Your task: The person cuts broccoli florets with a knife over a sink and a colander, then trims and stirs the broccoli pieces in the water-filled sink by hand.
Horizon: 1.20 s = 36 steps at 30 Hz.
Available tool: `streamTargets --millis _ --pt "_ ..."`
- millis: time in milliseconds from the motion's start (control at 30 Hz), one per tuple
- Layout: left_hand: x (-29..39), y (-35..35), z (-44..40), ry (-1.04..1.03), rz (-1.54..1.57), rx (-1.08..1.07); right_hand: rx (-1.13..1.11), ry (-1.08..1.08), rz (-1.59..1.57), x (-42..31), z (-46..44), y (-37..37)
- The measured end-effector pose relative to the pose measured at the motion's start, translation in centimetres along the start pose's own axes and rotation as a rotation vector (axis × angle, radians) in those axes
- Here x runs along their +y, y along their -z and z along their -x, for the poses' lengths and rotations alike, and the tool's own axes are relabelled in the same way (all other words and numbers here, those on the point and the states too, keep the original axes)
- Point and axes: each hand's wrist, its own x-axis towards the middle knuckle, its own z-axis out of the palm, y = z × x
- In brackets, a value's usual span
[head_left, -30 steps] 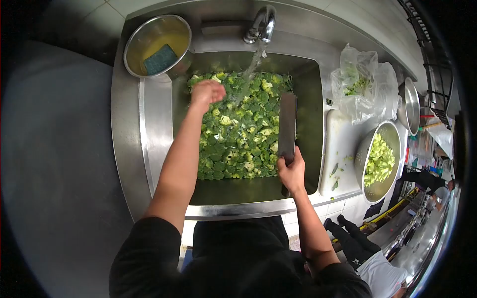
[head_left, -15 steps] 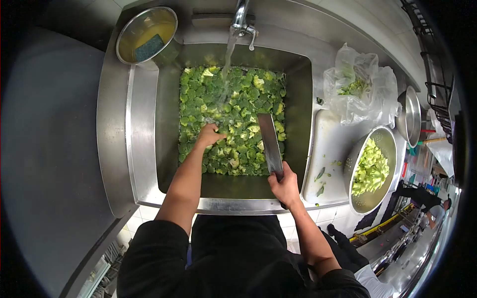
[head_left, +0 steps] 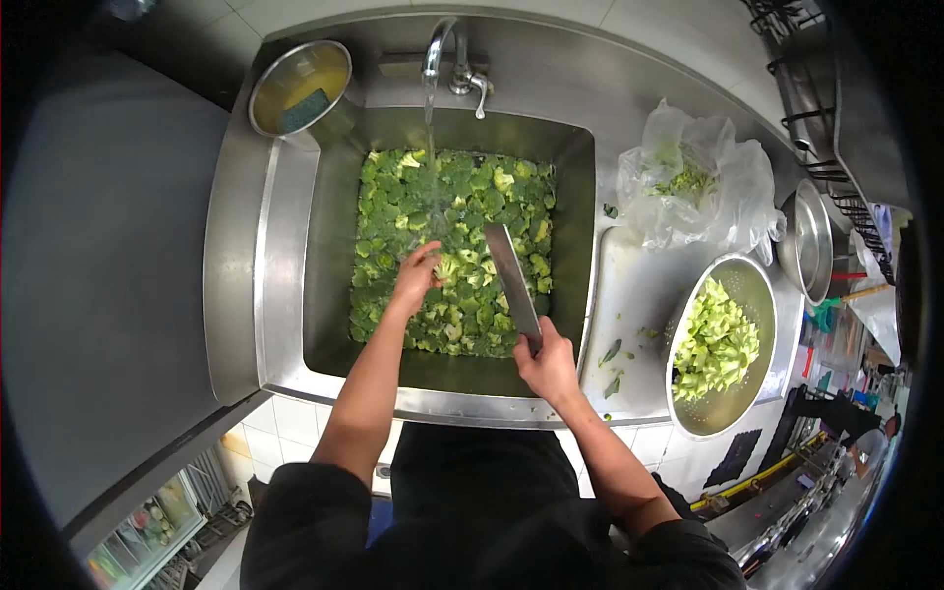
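Remote station, head view; sink (head_left: 573, 216) as landmark. I see broccoli florets (head_left: 487, 202) filling the sink. Over its middle, left of centre, the left hand (head_left: 418, 280) curls its fingers beside a pale floret (head_left: 447, 267); I cannot tell whether they close on it. At the sink's near right, the right hand (head_left: 549, 362) is clamped round the cleaver (head_left: 511, 280), blade angled over the broccoli. Faucet (head_left: 460, 64) at the sink's far edge: running. Right of the sink: colander (head_left: 728, 415), pale green pieces (head_left: 716, 344) inside.
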Motion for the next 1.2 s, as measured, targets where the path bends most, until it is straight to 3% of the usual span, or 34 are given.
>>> streamTargets --millis 33,67,133,300,567,667,1000,1133,1200 --pt "0.3 0.0 1.4 -0.034 0.462 -0.063 0.037 0.05 0.002 -0.4 -0.1 -0.1" --pt "1.2 -0.3 3.3 -0.047 0.46 -0.056 0.034 0.084 -0.013 -1.2 -0.3 -0.1" --pt "4.0 -1.5 7.7 -0.14 0.827 -0.206 0.053 0.147 -0.038 -3.4 -0.6 0.0" --pt "8.3 -4.9 14.0 -0.328 0.677 -0.047 0.191 0.399 -0.044 -6.2 -1.0 0.0" --pt "8.4 -6.1 16.4 -0.33 0.719 -0.006 0.188 0.443 -0.002 -6.6 -1.3 -0.2" --pt "6.1 -6.4 15.8 -0.272 0.741 -0.042 0.105 0.209 0.0 -6.6 -2.4 -1.0" --pt "1.4 -2.5 9.6 -0.163 0.964 -0.308 0.048 0.15 -0.171 -5.2 -4.4 -5.8" --pt "1.9 -1.2 8.5 -0.098 0.963 -0.339 0.014 -0.033 -0.272 -4.0 -5.6 -8.2" --pt "0.5 -0.9 6.9 -0.024 0.534 -0.354 0.0 -0.103 -0.239 -4.0 -5.7 -8.9"
